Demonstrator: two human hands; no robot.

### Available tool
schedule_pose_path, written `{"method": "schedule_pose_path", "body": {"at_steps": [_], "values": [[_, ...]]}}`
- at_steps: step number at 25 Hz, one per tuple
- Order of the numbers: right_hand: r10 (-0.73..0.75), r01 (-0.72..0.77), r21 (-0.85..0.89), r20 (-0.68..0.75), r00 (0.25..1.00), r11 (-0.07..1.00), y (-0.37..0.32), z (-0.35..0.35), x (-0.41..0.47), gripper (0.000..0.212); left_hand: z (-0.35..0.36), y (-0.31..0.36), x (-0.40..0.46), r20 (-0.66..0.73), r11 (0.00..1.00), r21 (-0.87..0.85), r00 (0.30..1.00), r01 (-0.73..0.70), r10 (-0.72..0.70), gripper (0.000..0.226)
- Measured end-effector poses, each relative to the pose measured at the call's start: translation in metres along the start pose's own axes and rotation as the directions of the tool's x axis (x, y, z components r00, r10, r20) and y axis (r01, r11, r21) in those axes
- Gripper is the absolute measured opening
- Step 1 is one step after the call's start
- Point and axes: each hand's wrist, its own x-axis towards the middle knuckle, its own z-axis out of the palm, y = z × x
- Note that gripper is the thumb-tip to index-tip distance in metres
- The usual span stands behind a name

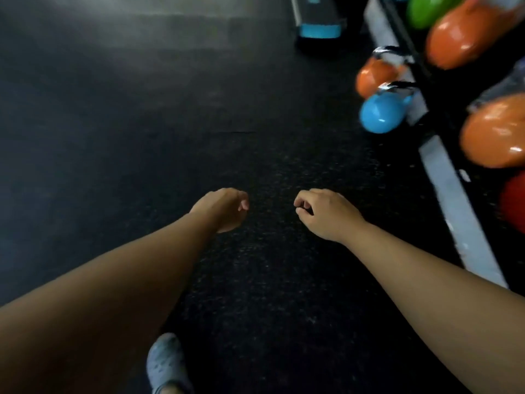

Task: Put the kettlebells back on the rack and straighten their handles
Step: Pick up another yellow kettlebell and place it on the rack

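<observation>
My left hand (224,209) and my right hand (326,213) hang side by side over the dark floor, fingers curled in, nothing held. Far to the upper right, a blue kettlebell (382,113) and a small orange kettlebell (375,76) sit low beside the rack's grey rail (454,189), both with dark handles. On the rack itself are a large orange kettlebell (468,35), a green one (426,9), another orange one (495,132) and a red one (514,200) cut off by the edge. The picture is blurred.
Dark speckled rubber flooring (170,109) fills most of the view. A black and blue step platform (318,18) lies at the top, left of the rack. My grey shoe (166,362) shows at the bottom.
</observation>
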Motion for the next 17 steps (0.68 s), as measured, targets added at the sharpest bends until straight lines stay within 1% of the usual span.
{"method": "schedule_pose_path", "body": {"at_steps": [2, 4, 6, 7, 9, 12, 13, 15, 16, 17], "values": [[-0.076, 0.078, -0.022, 0.065, 0.995, 0.997, -0.068, 0.027, 0.033, 0.018, -0.005, -0.073, -0.036, -0.012, 0.995, -0.026, 0.995, 0.099, -0.1, 0.021], [-0.157, 0.161, -0.019, 0.133, 0.979, 0.987, -0.14, 0.059, 0.063, 0.018, -0.002, -0.15, -0.075, -0.002, 0.97, -0.079, 0.974, 0.228, -0.229, 0.022], [-0.234, 0.24, -0.004, 0.196, 0.952, 0.971, -0.207, 0.094, 0.087, 0.019, 0.01, -0.224, -0.115, 0.025, 0.918, -0.151, 0.93, 0.366, -0.366, 0.022], [-0.271, 0.279, -0.004, 0.229, 0.935, 0.96, -0.238, 0.113, 0.097, 0.019, 0.019, -0.259, -0.135, 0.04, 0.876, -0.211, 0.9, 0.433, -0.435, 0.022], [-0.336, 0.356, -0.018, 0.288, 0.897, 0.934, -0.287, 0.15, 0.113, 0.02, 0.045, -0.313, -0.172, 0.073, 0.772, -0.317, 0.826, 0.551, -0.559, 0.025], [-0.445, 0.493, -0.048, 0.36, 0.82, 0.869, -0.344, 0.209, 0.127, 0.021, 0.097, -0.364, -0.218, 0.113, 0.62, -0.402, 0.708, 0.674, -0.697, 0.042], [-0.484, 0.549, -0.063, 0.395, 0.781, 0.834, -0.36, 0.231, 0.129, 0.023, 0.118, -0.374, -0.23, 0.114, 0.565, -0.429, 0.662, 0.705, -0.74, 0.048], [-0.567, 0.677, -0.094, 0.471, 0.676, 0.73, -0.39, 0.276, 0.132, 0.026, 0.161, -0.385, -0.249, 0.12, 0.424, -0.525, 0.557, 0.738, -0.822, 0.058], [-0.601, 0.737, -0.112, 0.503, 0.621, 0.667, -0.405, 0.297, 0.132, 0.028, 0.183, -0.386, -0.255, 0.143, 0.337, -0.593, 0.508, 0.731, -0.849, 0.063], [-0.628, 0.782, -0.134, 0.521, 0.578, 0.608, -0.417, 0.316, 0.132, 0.031, 0.2, -0.384, -0.259, 0.172, 0.253, -0.666, 0.474, 0.702, -0.863, 0.07]]}}
